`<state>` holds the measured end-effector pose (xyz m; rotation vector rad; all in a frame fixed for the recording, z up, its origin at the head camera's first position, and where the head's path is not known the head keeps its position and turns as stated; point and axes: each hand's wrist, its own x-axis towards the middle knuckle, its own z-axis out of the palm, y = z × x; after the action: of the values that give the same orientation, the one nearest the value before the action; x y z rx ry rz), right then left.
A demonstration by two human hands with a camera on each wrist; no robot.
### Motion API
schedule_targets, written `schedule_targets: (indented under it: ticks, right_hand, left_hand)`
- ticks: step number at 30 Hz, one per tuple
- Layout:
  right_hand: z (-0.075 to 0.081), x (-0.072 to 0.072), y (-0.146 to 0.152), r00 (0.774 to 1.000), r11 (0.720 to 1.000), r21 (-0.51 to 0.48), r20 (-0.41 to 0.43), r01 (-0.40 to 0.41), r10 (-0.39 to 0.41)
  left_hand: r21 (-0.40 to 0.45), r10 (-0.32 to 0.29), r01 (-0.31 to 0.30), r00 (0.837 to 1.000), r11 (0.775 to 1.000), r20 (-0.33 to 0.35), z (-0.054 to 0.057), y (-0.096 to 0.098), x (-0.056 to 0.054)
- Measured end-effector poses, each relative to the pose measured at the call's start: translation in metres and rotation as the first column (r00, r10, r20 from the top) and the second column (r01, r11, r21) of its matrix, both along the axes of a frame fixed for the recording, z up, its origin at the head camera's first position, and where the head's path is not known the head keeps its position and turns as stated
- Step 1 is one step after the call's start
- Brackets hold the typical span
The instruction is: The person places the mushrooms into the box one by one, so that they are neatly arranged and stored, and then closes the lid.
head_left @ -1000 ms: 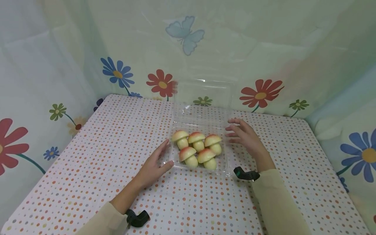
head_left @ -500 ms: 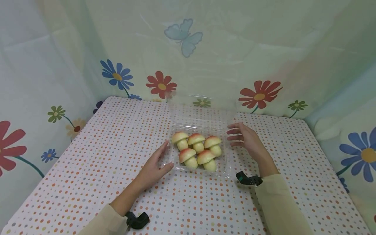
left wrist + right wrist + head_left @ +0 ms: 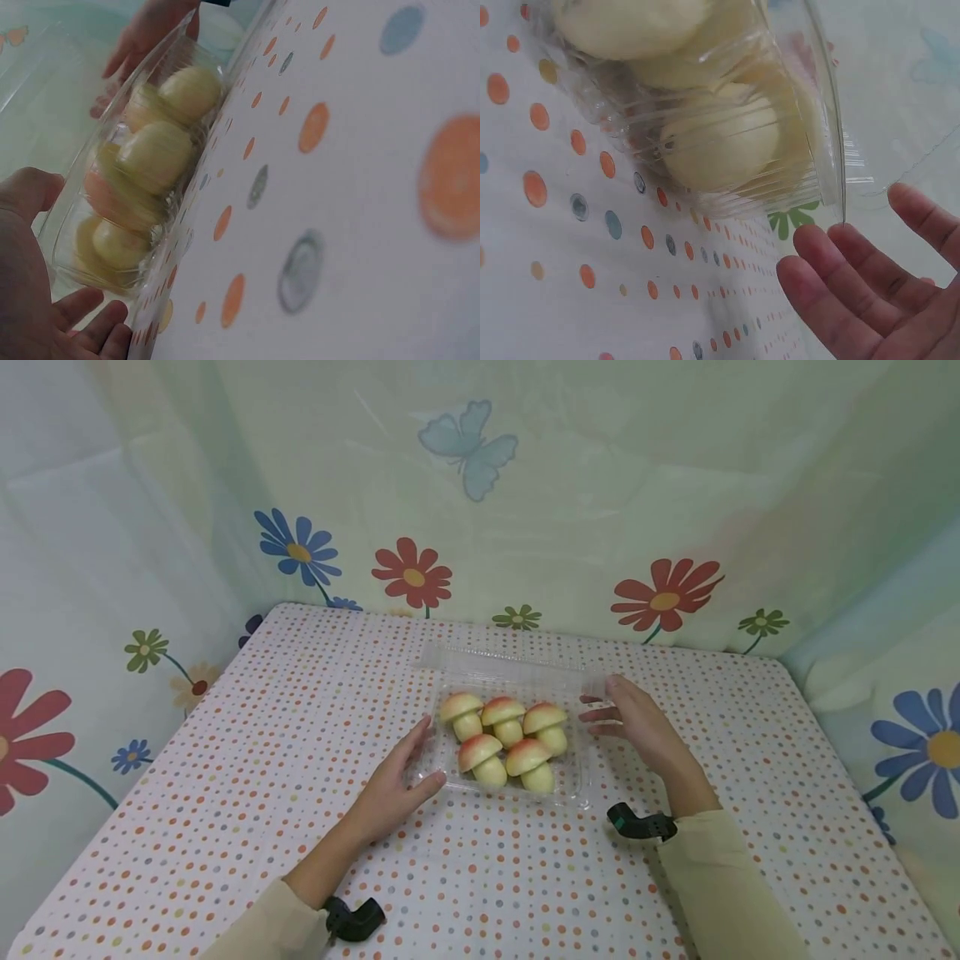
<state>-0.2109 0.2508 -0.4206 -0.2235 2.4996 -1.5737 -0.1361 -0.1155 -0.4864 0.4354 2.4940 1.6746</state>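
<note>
A clear plastic clamshell box sits mid-table with several mushroom-shaped pieces, red-tinged caps on pale stems, lying in its base. Its see-through lid stands raised at the hinge on the far side, seen nearly edge-on in the head view. My left hand lies along the left end, fingers loosely straight at the side and thumb near the front corner. At the right end is my right hand, fingers extended. In the right wrist view one fingertip is right at the lid's edge, the other fingers close to the box rim.
A dotted cloth covers the table. Behind it hangs a flowered backdrop, with more printed cloth at both sides. Black wrist devices sit at the sleeve cuffs.
The lid has swung forward from nearly upright, its free edge dropping lower in the head view. My right hand has shifted slightly right and nearer. The left hand and the box base stay put.
</note>
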Motion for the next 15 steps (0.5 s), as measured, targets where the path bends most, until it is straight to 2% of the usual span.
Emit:
schedule_targets:
  ticks: [4,8,11,15]
  right_hand:
    - [0.004,0.006,0.0,1.0,1.0,0.022,0.02,-0.005,0.004]
    - [0.004,0.013,0.001,0.999,0.999,0.048,0.044,-0.019,0.017]
    - [0.003,0.017,0.001,0.998,0.997,0.053,0.041,-0.046,0.044]
    - [0.002,0.021,0.0,0.997,0.994,0.071,0.029,-0.079,0.077]
  left_hand:
    - [0.001,0.004,-0.004,1.0,1.0,-0.01,0.0,0.001,-0.002]
    - [-0.003,0.009,-0.009,1.0,1.0,0.016,-0.001,0.001,-0.001]
    - [0.037,0.006,-0.008,0.999,0.999,0.045,-0.001,0.001,-0.001]
    - [0.096,-0.007,0.003,0.999,0.995,0.041,-0.002,-0.001,-0.001]
